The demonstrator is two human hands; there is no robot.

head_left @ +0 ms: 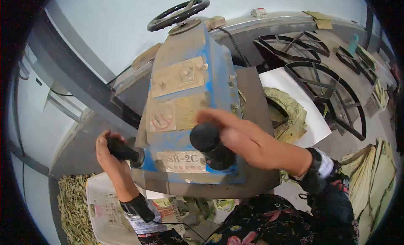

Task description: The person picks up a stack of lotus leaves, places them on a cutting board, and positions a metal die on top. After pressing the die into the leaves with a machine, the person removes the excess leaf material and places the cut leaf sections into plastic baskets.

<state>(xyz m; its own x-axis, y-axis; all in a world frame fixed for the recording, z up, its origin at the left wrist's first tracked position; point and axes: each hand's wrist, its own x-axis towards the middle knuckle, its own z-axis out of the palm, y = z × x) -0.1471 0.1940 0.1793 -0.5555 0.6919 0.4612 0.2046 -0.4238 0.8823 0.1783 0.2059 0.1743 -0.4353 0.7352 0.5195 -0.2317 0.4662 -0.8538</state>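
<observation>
A blue machine (219, 93) coated in brown dust stands in front of me, with a nameplate (181, 161) reading "SB-2C" low on its face. Two black handles stick out from its near end. The fingers of my left hand (108, 154) wrap around the left handle (120, 149), which points to the side. My right hand (248, 139) is at the thicker right handle (206, 137), thumb side against it and fingers passing behind its top. Those fingers are slightly blurred and partly hidden by the handle.
A black handwheel (179, 14) tops the machine. Black metal frames (330, 93) lie on the right beside a white sheet (313, 129) and dried leaves (290, 108). A white plastic basket (99, 211) and more dried leaves (73, 209) are at lower left. Larger leaves (370, 169) hang at right.
</observation>
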